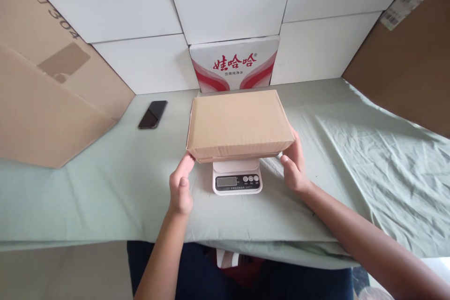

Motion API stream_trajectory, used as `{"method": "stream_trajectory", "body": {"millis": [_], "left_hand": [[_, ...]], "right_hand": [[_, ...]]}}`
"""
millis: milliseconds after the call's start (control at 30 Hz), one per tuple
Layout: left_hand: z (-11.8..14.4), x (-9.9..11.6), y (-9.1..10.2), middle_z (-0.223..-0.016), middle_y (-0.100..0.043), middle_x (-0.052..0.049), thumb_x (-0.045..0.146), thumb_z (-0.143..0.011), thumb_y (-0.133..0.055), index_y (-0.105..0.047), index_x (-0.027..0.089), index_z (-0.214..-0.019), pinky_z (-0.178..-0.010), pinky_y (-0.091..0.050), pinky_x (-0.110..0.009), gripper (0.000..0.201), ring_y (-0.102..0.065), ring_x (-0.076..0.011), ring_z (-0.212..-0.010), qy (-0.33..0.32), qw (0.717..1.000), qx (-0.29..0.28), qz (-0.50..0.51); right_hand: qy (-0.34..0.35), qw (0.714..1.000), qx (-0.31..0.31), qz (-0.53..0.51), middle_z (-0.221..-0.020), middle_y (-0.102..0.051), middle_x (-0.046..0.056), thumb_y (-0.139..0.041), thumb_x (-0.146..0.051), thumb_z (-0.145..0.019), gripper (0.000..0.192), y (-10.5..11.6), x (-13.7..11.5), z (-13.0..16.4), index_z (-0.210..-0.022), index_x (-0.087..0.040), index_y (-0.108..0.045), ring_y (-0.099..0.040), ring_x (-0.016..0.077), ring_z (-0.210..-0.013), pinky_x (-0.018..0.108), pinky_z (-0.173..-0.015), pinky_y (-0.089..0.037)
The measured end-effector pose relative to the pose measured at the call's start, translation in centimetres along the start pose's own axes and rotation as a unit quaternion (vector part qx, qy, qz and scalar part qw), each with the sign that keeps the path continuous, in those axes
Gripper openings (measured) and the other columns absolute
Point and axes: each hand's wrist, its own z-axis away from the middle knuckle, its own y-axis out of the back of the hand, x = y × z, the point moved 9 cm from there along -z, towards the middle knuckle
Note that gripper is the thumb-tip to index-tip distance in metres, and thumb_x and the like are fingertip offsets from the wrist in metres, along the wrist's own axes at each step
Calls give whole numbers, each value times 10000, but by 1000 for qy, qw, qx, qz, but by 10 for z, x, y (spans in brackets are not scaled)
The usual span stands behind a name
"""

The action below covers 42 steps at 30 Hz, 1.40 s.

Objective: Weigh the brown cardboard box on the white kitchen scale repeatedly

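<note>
A brown cardboard box (239, 122) is over a white digital kitchen scale (237, 190) and hides most of its platform. Whether the box's full weight rests on the scale I cannot tell. My left hand (181, 187) touches the box's near left corner, its fingers partly hidden behind and under the edge. On the opposite side, my right hand (294, 164) grips the near right corner, fingers along the side and thumb at the lower edge. The scale's display and round buttons face me, and no digits are readable on the display.
A black smartphone (153, 115) lies left of the box on the green cloth (116, 201). White panels (228, 0) and a white carton with red Chinese lettering (235, 65) stand behind. Large brown cartons flank the table on the left (52, 93) and right (404, 61).
</note>
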Motion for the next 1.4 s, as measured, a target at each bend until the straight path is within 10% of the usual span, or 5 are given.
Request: {"method": "stream_trajectory", "body": {"millis": [367, 667, 1400], "left_hand": [[0, 3, 8, -1475, -683, -187, 742, -935, -546, -723, 176, -1392, -1218, -468, -571, 749, -582, -402, -1449, -12, 999, 41, 1], [-8, 24, 24, -1554, -638, -94, 713, -959, -498, -744, 285, -1368, -1253, -421, -516, 641, -527, -342, -1511, -47, 990, 127, 36], [-8, 21, 15, -1546, -644, -108, 852, -950, -327, -746, 289, -1369, -1273, -379, -537, 817, -505, -354, -1527, -12, 993, 104, 51]], "right_hand": [[5, 999, 37, -29, -1551, -519, 48, -556, -643, -943, 667, 2, 9, 4, -1563, -433, -428, -460, 389, -1461, 674, -1174, -427], [-34, 984, 172, -39, -1456, -570, 58, -539, -677, -871, 607, 44, 14, -17, -1430, -437, -534, -583, 369, -1342, 615, -1079, -503], [-18, 989, 146, -26, -1269, -605, 69, -526, -660, -887, 549, 27, 14, -10, -1346, -362, -568, -597, 320, -1262, 529, -1040, -509]]}}
